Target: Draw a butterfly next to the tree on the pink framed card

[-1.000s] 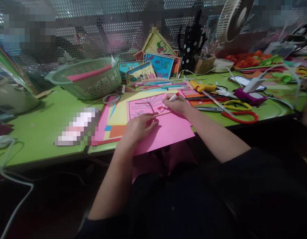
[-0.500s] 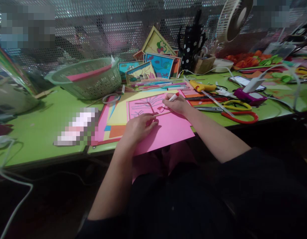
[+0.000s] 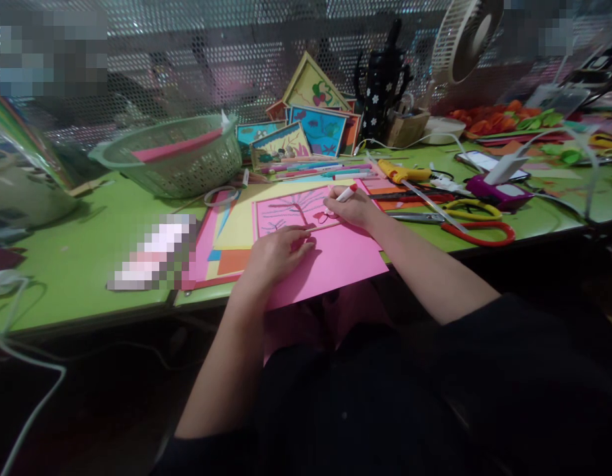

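Note:
A white marker with a red end (image 3: 347, 193) is pinched in my right hand (image 3: 354, 209), its tip low over the right part of a pink framed picture (image 3: 281, 208). Dark branching lines and a red patch show on that picture. My left hand (image 3: 277, 252) rests across its lower left edge, fingers stretched out and a little bent, holding nothing. Under both lies a pink sheet (image 3: 336, 261), overhanging the table's front edge. Yellow and orange sheets (image 3: 231, 262) stick out at the left.
Scissors (image 3: 477, 231), a yellow glue gun (image 3: 402, 172) and a purple socket block (image 3: 499, 193) lie on the right. Several markers (image 3: 330, 170) lie behind the picture. A green basket (image 3: 177, 165), small framed pictures (image 3: 316, 129) and a black flowered flask (image 3: 382, 92) stand at the back.

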A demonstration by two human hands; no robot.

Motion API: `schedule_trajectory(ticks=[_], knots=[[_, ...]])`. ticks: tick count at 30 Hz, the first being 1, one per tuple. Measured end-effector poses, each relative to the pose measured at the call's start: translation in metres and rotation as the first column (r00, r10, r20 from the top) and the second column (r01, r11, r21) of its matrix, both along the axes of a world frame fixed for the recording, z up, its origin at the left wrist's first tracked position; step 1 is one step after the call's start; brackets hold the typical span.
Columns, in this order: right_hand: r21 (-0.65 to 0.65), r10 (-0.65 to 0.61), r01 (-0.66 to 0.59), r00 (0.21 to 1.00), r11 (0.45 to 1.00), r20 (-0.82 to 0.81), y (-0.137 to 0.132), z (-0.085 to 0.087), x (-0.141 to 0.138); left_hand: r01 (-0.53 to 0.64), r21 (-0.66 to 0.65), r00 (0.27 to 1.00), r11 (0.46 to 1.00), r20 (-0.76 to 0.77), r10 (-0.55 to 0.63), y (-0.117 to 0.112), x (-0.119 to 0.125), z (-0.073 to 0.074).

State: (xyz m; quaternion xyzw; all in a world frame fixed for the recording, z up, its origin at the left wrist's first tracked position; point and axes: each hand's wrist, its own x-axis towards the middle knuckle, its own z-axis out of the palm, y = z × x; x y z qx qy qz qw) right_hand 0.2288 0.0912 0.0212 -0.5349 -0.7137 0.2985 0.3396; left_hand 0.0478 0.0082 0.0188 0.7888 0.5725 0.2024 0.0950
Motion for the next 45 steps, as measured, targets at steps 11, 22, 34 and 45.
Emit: schedule_trajectory(ticks=[11, 22, 34, 45], knots=[[0.009, -0.007, 0.007, 1.0, 1.0, -0.02, 0.0011, -0.0016, -0.0005, -0.008, -0.015, 1.0, 1.0, -0.012, 0.008, 0.0, 0.0014, 0.0019], [0.023, -0.026, 0.03, 0.99, 0.999, -0.141, 0.0014, -0.0043, 0.0006, -0.012, -0.031, 1.0, 0.999, -0.026, 0.011, -0.0013, 0.0024, 0.0031], [-0.029, -0.021, 0.014, 0.969, 0.999, -0.246, 0.0043, -0.0075, -0.0003, -0.006, -0.022, 1.0, 1.0, -0.022, 0.006, 0.0001, 0.0011, 0.0015], [-0.08, -0.013, -0.011, 0.957, 0.997, -0.291, 0.0019, -0.0043, -0.0034, -0.012, -0.023, 1.0, 1.0, -0.025, 0.012, -0.0003, 0.0013, 0.002]])
